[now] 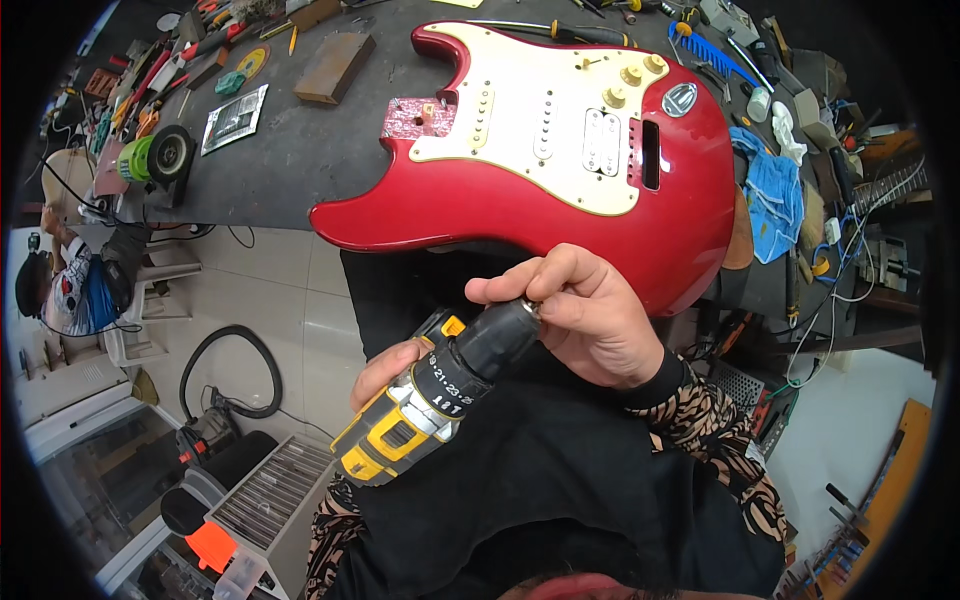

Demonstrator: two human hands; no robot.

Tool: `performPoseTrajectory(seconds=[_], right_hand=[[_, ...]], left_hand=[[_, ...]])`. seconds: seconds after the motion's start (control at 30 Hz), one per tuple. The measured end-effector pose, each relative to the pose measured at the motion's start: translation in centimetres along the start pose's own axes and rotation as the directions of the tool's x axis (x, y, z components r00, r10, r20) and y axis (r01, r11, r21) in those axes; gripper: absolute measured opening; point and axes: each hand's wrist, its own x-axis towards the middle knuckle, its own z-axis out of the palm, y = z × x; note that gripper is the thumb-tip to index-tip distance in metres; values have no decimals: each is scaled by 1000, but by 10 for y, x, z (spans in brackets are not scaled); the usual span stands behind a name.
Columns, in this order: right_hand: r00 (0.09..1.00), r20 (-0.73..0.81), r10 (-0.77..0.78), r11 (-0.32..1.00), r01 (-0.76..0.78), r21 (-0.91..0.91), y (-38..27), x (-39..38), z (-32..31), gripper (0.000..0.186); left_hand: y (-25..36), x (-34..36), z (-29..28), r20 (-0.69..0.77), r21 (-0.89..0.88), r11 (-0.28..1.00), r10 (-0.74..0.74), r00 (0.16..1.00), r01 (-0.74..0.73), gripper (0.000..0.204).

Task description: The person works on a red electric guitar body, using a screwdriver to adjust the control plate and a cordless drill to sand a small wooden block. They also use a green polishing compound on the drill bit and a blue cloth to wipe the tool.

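Note:
My left hand [385, 375] is wrapped round a yellow and black cordless drill [405, 430], largely hidden behind it. The drill is tilted, its black chuck [495, 340] pointing up and to the right. My right hand [590, 320] pinches the chuck's tip with thumb and fingers, at a small metal piece too small to make out. Just beyond both hands, a red electric guitar body [680, 230] lies face up on the dark workbench [260, 180], with a cream pickguard, pickups, knobs and a bare neck pocket.
The bench holds a wooden block [330, 65], a green rotary tool [145, 160], a blue cloth [770, 200], blue comb [710, 55] and scattered tools. A vacuum hose [270, 360] and grey drawer cabinet [265, 500] stand at lower left. Clothing and bags [90, 290] are piled at the left.

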Motion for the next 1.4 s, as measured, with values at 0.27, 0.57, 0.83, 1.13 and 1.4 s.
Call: performPoseTrajectory(seconds=[0.27, 0.57, 0.83, 1.13, 1.4], right_hand=[[998, 46, 39, 999, -40, 20, 7, 3, 17, 71], [980, 171, 106, 992, -116, 50, 26, 24, 41, 71], [982, 189, 20, 996, -4, -87, 26, 28, 38, 26], [980, 197, -34, 998, 23, 55, 25, 35, 46, 27], [985, 172, 3, 997, -16, 77, 25, 32, 47, 31]], left_hand=[[-10, 6, 2, -1, -1, 995, 100, 995, -100, 58], [1, 20, 45, 205, 163, 935, 280, 938, -315, 32], [-19, 32, 52, 105, -185, 923, 361, 926, -339, 31], [-57, 55, 96, -222, -396, 577, 695, 684, -714, 26], [-57, 29, 46, -233, 208, 708, 706, 668, -675, 25]])
